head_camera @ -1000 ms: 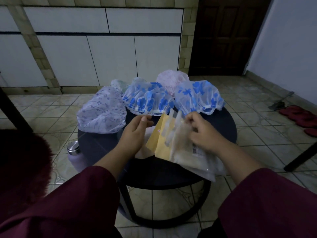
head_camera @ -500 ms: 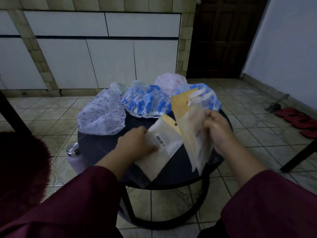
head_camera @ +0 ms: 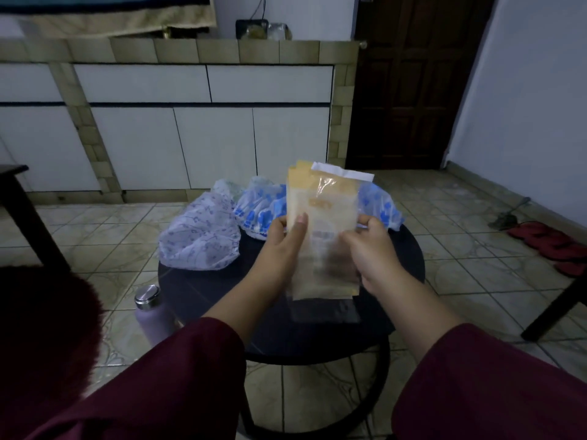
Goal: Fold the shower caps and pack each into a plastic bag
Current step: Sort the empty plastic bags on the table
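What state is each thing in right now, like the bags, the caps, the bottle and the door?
Plastic bags: held upright as a stack above the table, in both hands.
Left hand: gripping the stack's left edge.
Right hand: gripping its right edge.
Purple-patterned shower cap: unfolded, lying on the table.
Blue-patterned shower caps: unfolded, unpacked.
Bottle: lid on, standing on the floor.
Door: shut.

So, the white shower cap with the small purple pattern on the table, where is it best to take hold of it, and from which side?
Grip the white shower cap at its gathered hem, along the near edge that hangs over the table rim. Come from the left with the left hand, once it lets go of the plastic bags. The hem looks bunched and lifted, so it probably pinches more easily than the puffed crown.
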